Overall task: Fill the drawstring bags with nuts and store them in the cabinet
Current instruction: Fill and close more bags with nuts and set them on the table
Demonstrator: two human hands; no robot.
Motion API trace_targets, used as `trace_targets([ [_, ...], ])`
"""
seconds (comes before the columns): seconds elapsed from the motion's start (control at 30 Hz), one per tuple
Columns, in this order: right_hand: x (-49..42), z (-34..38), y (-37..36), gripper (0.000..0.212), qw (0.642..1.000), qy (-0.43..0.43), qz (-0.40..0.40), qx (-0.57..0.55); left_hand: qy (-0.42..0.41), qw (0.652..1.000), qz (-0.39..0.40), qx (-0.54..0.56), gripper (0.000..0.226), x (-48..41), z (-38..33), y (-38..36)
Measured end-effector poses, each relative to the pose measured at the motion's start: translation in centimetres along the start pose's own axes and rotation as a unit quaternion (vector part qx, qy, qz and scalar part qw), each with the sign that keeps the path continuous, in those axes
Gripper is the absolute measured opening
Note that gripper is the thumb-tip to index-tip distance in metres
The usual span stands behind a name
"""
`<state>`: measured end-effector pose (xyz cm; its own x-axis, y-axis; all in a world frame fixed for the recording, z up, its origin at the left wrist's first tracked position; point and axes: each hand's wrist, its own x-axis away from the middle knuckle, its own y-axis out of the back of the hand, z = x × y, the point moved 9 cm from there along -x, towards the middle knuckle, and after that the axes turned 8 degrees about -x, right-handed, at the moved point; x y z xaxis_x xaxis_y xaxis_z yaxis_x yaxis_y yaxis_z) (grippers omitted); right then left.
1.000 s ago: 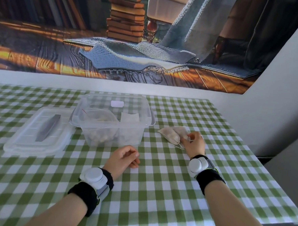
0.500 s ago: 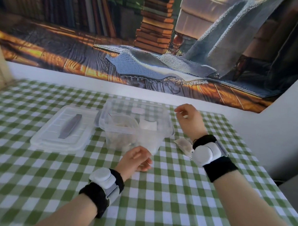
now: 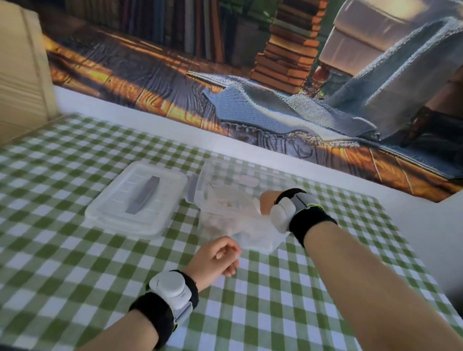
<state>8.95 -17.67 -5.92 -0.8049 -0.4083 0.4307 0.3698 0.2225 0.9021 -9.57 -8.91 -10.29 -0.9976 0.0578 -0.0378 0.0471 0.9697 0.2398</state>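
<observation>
Reaching into the clear tub, the right hand hides its grip; the left hand rests loosely curled, empty.

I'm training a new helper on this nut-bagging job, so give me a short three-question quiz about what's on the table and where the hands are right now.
1. True or false: the lid is closed on the clear container.
2. Which hand is at the container? A) left hand B) right hand C) both
3. Fill in: the left hand rests, loosely curled, on the green-checked ___.

Key
1. False. The lid lies flat beside the container.
2. B. Its fingers are hidden, so a grip cannot be judged.
3. tablecloth
</observation>
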Motion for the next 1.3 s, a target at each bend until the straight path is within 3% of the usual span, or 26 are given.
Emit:
trace_targets([
  [0.17,3.9,1.5,3.2,0.035,0.996,-0.041,-0.055,-0.061,0.030,0.997,-0.025,0.063,0.010,-0.2,0.7,0.7],
  [0.27,8.2,1.4,6.5,0.029,0.977,-0.023,-0.155,-0.143,0.030,0.996,-0.020,0.077,0.010,-0.2,0.6,0.6],
  [0.4,15.6,-1.9,9.2,0.017,0.881,-0.014,-0.363,-0.302,0.028,0.994,-0.019,0.102,0.009,0.1,0.3,0.6],
  [0.5,20.6,-4.0,8.0,0.006,0.796,0.004,-0.424,-0.432,0.026,0.986,-0.013,0.163,0.007,0.6,-0.9,0.4],
  [0.57,22.3,-4.4,6.3,0.004,0.753,0.012,-0.430,-0.497,0.030,0.976,-0.028,0.212,0.008,1.0,-1.3,0.5],
  [0.63,23.0,-4.0,4.2,0.002,0.734,0.025,-0.401,-0.547,0.031,0.972,-0.037,0.231,0.011,1.6,-2.0,0.3],
  [0.77,20.6,-0.5,-1.7,0.006,0.800,0.037,-0.254,-0.543,0.044,0.971,-0.023,0.233,0.031,2.8,-2.7,-0.4],
  [0.87,18.4,0.5,-5.0,0.015,0.847,0.005,-0.260,-0.465,0.072,0.979,-0.003,0.191,0.051,3.8,-2.2,-0.3],
  [0.93,17.4,0.9,-6.8,0.013,0.844,-0.006,-0.267,-0.464,0.085,0.987,-0.003,0.140,0.047,4.4,-1.6,0.2],
  [1.03,16.4,1.3,-8.3,0.006,0.814,-0.005,-0.280,-0.509,0.119,0.990,-0.029,0.072,0.024,4.4,0.1,1.2],
  [1.13,15.9,1.8,-9.8,0.012,0.759,0.007,-0.281,-0.588,0.127,0.987,-0.068,0.064,0.009,4.4,1.1,1.7],
  [1.2,15.8,1.6,-10.9,0.015,0.715,0.005,-0.281,-0.640,0.109,0.988,-0.099,0.054,0.005,4.5,1.0,1.9],
  [1.3,15.6,1.7,-11.3,0.014,0.690,0.005,-0.280,-0.668,0.092,0.985,-0.133,0.054,0.007,4.7,0.9,2.4],
])
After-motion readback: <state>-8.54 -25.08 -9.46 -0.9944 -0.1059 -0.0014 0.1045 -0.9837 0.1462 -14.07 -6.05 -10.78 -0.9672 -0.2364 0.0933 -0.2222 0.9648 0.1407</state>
